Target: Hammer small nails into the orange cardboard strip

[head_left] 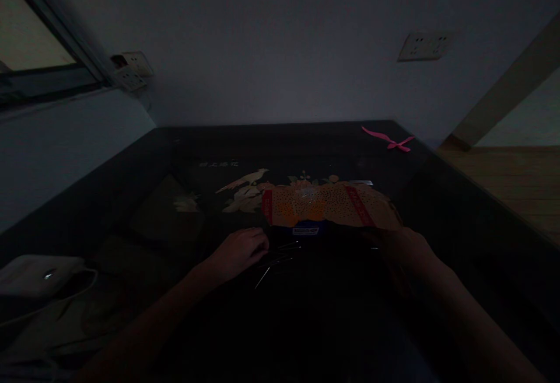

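The scene is very dark. A tan piece [324, 205] with dark dots, red bands and orange patches lies ahead of my hands; I cannot tell whether it is cardboard or cloth. At its near edge sits a blue label [306, 230] with pale lettering. My left hand [242, 249] rests left of it, fingers curled together, and what they hold, if anything, is hidden. Thin shiny metal rods [275, 263] lie just right of those fingers. My right hand [409, 246] is at the piece's right end, its fingers lost in shadow.
A pink ribbon [397, 143] lies at the far right of the dark table [280, 132]. On the left is a white device [41, 275] with a cable. Wall sockets [424, 45] are at the back, and a thin shiny strip [362, 183] lies behind the tan piece.
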The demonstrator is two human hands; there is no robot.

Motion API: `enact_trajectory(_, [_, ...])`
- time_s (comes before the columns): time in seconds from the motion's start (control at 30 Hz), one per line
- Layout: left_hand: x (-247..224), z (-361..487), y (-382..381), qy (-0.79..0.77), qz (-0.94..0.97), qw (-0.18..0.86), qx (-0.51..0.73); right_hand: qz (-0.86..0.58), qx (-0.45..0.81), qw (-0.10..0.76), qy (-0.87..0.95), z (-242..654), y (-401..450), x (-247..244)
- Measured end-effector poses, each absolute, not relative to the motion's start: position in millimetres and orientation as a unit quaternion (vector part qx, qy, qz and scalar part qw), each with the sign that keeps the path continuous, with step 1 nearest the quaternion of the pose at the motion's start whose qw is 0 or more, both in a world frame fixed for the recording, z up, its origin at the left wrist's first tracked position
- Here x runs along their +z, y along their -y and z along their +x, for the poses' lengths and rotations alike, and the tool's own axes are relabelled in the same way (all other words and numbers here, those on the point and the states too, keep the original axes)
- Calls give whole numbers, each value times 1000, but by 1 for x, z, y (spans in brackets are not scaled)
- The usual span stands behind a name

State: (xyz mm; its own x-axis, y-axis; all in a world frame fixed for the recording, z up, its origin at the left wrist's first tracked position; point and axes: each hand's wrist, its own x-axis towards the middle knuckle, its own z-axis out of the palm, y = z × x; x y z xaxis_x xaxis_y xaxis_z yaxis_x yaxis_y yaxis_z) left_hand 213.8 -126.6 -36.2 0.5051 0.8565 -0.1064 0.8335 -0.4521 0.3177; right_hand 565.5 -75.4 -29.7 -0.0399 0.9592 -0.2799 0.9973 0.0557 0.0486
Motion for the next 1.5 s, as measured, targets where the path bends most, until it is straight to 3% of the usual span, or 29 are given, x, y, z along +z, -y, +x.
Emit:
enact_trajectory(0.33, [-45, 213, 119, -538, 747, 344, 182, 677, -80, 128, -720, 564, 77, -26])
enact_trajectory(0.53, [-61, 221, 120, -547, 659, 405, 319, 676, -91, 132, -720, 564, 76, -26])
enact_trajectory(0.93, [-61, 223, 117, -517, 493, 530, 456, 679, -89, 93, -723, 567, 75, -32])
enact_trajectory(1.23, [-52, 205, 105, -563, 441, 473, 515, 679, -105, 89, -722, 571, 75, -32])
enact_trajectory(1.5, [3, 203, 81, -517, 428, 325, 666, 700, -98, 71, -704, 573, 73, -30])
